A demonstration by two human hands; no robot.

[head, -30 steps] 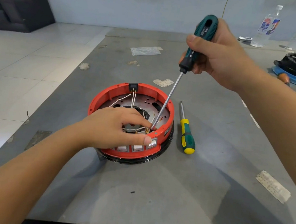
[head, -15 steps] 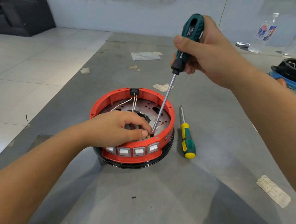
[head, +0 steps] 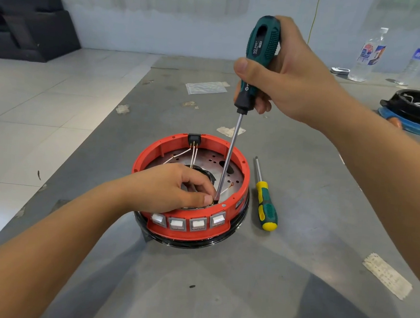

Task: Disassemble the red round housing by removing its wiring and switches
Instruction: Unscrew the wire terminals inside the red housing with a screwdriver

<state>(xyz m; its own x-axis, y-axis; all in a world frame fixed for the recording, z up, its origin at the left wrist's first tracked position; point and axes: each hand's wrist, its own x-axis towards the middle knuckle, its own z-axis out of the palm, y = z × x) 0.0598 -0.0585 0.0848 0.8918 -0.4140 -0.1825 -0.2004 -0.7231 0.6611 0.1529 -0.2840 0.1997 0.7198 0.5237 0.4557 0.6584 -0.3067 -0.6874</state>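
Grey worktop (head: 295,276) spreads out under me, with scraps of tape stuck to it and pale floor tiles off to the left. Nearest me sits the red round housing (head: 238,158) on its black base ring, its four white rocker switches (head: 188,223) facing me and all seated in the wall, so none is out yet as far as I can tell. My left hand (head: 174,188) reaches over the near rim, fingers curled down inside and pinching something small at the switch terminals; exactly what is hidden under my fingertips. My right hand (head: 291,82) is wrapped around the dark green screwdriver (head: 260,50), held nearly upright, its tip down beside my left fingertips. I judge I am freeing a terminal behind the switches. One white wire with a ring lug (head: 228,187) lies loose on the metal plate. Farther back, the black connector (head: 194,139) sits in the far wall with its white wires (head: 193,157) attached, so most wiring remains. A yellow-and-green screwdriver (head: 266,207) lies just right of the housing. Beyond, two water bottles (head: 367,55) stand at the far edge.
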